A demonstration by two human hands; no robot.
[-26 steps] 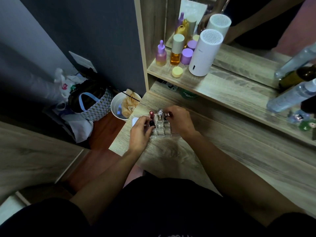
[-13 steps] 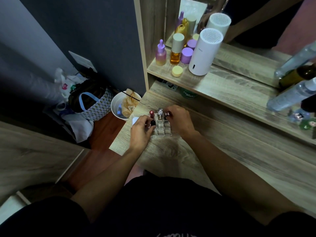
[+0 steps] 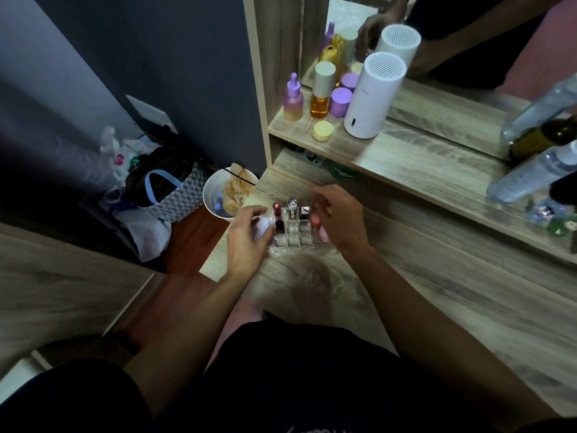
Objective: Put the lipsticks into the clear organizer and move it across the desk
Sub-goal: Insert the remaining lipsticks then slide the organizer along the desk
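You worked in dim, muted light; the white cylinder (image 3: 374,95) on the shelf was the brightest thing, while the dark wall (image 3: 156,57) and your lap sank into shadow. Your right hand (image 3: 338,218) was motion-blurred, and the wide lens bent the desk (image 3: 437,292) edges outward.
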